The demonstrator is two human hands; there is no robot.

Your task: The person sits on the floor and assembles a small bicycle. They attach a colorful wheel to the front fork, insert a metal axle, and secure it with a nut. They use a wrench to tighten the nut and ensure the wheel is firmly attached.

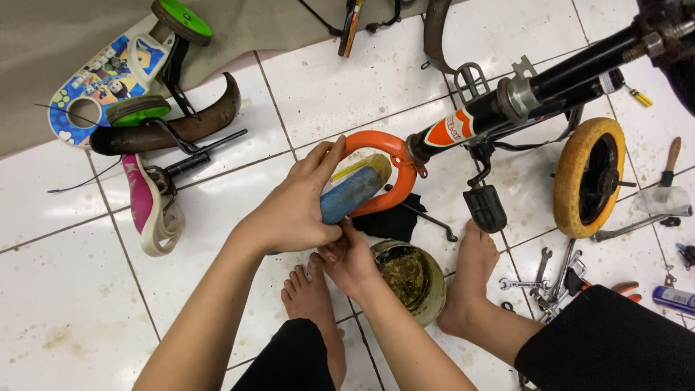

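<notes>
A small bicycle frame lies across the white tiled floor, its orange fork [387, 156] curving round toward me and its black tube [579, 69] running up to the right. My left hand [293, 206] wraps over a blue cylinder with a yellowish end [356, 190] held inside the fork's loop. My right hand [349, 257] is below it, its fingers at the near end of the cylinder. An open tin of dark grease [409, 279] stands just right of my right hand, between my bare feet.
A yellow-tyred wheel [588, 177] and a black pedal [483, 208] lie at the right. Spanners [546, 279], a hammer [670, 181] and pliers lie at the far right. Green training wheels [181, 20], a mudguard [184, 127] and a pink-and-white saddle [148, 210] lie at the left.
</notes>
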